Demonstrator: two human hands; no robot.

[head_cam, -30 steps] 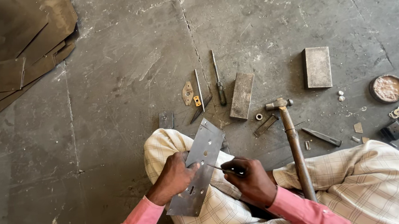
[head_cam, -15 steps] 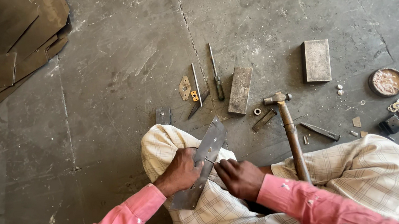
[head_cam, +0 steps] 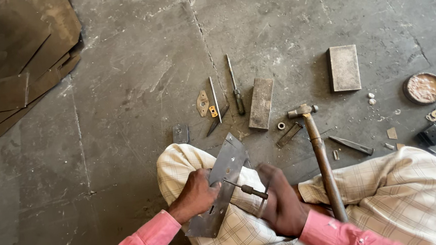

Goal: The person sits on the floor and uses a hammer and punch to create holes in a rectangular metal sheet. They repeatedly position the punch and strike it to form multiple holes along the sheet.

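Currently: left hand (head_cam: 195, 194) grips metal plate (head_cam: 219, 186) on lap; right hand (head_cam: 281, 201) closed around screwdriver (head_cam: 245, 188). Best kept braced, tip square to plate.

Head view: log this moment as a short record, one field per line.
setting: person seated on a cracked concrete floor
left hand: grips the metal plate resting on the lap
right hand: holds a small screwdriver, tip on the plate
hammer: lies across the right leg, head on the floor
ahead on floor: two metal blocks, loose tools
far left: stacked metal sheets
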